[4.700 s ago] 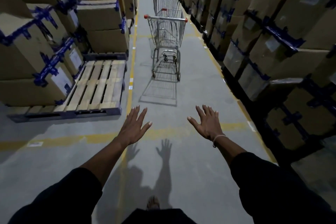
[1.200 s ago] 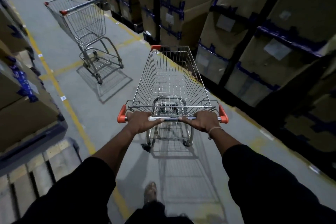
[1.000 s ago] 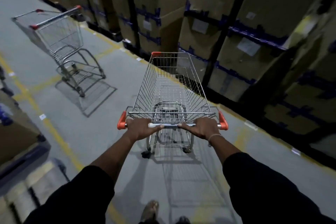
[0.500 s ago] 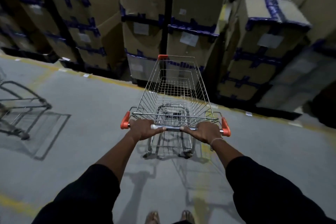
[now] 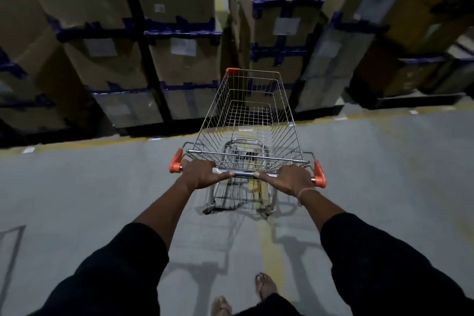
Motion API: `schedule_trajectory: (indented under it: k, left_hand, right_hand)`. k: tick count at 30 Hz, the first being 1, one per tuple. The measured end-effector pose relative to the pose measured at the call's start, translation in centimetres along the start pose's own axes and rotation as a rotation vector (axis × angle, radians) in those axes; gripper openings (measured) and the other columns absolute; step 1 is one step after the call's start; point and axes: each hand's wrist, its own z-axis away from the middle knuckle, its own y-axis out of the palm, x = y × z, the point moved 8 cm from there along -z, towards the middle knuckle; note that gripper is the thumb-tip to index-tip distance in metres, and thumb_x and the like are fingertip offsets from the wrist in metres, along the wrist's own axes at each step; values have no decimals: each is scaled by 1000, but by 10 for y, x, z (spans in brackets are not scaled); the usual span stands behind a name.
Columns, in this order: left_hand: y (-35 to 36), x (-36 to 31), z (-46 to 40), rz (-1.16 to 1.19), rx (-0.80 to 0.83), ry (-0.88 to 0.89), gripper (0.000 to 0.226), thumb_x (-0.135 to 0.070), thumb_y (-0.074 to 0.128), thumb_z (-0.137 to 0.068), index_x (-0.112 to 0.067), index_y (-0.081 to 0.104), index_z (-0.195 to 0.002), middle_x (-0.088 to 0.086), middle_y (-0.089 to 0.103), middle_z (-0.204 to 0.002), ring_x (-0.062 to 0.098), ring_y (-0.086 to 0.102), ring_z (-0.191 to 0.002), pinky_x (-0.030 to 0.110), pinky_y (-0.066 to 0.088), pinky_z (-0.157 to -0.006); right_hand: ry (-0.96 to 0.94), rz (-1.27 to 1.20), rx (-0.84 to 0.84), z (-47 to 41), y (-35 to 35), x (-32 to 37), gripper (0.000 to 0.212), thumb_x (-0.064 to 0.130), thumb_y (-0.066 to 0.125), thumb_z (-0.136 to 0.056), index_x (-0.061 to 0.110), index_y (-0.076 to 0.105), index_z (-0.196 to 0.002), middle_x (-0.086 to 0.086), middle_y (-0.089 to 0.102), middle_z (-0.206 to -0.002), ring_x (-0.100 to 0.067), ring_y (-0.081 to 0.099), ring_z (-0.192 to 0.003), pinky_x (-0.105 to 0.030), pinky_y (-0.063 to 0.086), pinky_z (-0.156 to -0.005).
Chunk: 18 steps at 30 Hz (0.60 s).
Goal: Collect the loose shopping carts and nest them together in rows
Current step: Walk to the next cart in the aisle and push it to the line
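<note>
Squarely gripped, wire cart [image 5: 246, 120] bare inside, left hand [image 5: 202, 174], right hand [image 5: 289, 179]

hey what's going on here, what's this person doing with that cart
A person grips the handle of an empty wire cart with both hands, left hand and right hand, in a warehouse aisle. The cart's nose points at stacked cardboard boxes just past a yellow floor line. No other cart is in view, so nothing is nested yet.
</note>
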Motion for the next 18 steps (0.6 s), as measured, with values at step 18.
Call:
schedule_trajectory:
  k: [18]
  left_hand:
    - [9, -202, -80, -236, 81, 389, 100, -109, 11, -61, -24, 64, -72, -2, 65, -73, 20, 65, -78, 45, 50, -91]
  right_hand:
    - [431, -108, -151, 82, 7, -172, 100, 110, 8, -63, 21, 53, -56, 2, 61, -59, -17, 64, -59, -33, 58, -72]
